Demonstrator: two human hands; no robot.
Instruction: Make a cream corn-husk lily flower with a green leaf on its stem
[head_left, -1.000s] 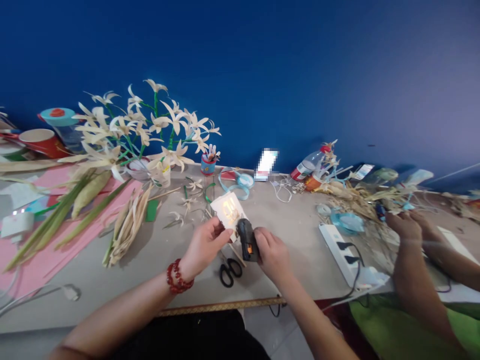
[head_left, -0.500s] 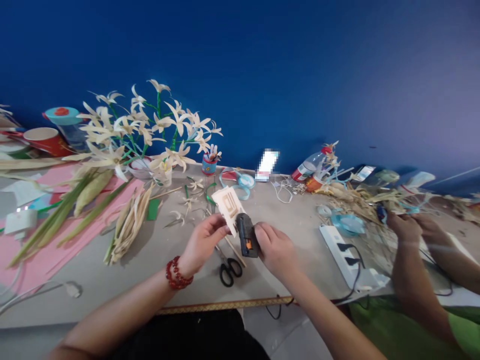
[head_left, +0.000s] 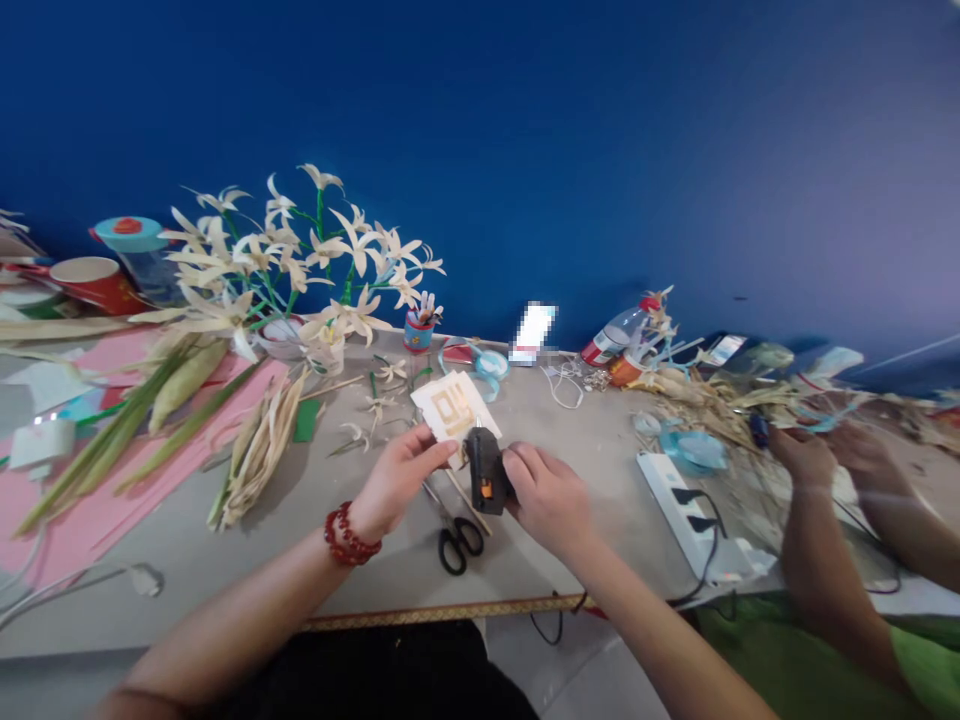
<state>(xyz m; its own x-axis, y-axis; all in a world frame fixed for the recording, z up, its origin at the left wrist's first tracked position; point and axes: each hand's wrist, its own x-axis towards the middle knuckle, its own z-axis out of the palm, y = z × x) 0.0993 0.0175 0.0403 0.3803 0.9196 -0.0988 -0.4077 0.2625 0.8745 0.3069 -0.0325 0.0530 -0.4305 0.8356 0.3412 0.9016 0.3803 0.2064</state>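
Observation:
Between thumb and fingers, my left hand (head_left: 401, 475) pinches the lower edge of a cream card (head_left: 448, 408) that bears tan angular markings. A black glue gun (head_left: 486, 475) with an orange part is gripped by my right hand (head_left: 547, 495). Its nozzle points away from me, over or against the card's right part; whether it touches cannot be made out. Below them, black-handled scissors (head_left: 460, 545) lie on the table beside a thin stick (head_left: 469, 500). Loose pale petal pieces (head_left: 356, 438) lie left of the card.
Pale flowers on green stems (head_left: 322, 245) stand at the back left. Husk bundles (head_left: 259, 450) and pink paper (head_left: 161, 490) lie left. A white power strip (head_left: 675, 505) with plugged cords sits right, near a co-worker's hands (head_left: 810, 455). A bottle (head_left: 615, 335) leans by the wall.
The card has turned to face me more and shifted slightly left. The glue gun has moved a little left, its nozzle now showing over the card.

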